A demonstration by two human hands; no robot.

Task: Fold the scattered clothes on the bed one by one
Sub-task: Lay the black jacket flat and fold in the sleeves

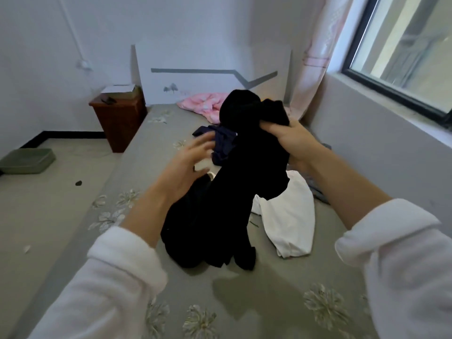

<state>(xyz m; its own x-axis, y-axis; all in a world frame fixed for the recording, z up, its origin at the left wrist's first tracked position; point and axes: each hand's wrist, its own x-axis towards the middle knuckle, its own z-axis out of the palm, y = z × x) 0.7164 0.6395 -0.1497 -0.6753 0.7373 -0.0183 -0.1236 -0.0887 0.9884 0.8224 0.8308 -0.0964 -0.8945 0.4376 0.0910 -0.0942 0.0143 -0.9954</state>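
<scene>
Black garment hung bunched from my right hand, which gripped its top above the bed, lower end resting there. My left hand was open just beside it. Best, I judged, to find an edge and spread it flat.

Your left hand and right hand are bare. Your left sleeve and right sleeve are white and fleecy, each with 1 thick rolled cuff.
</scene>
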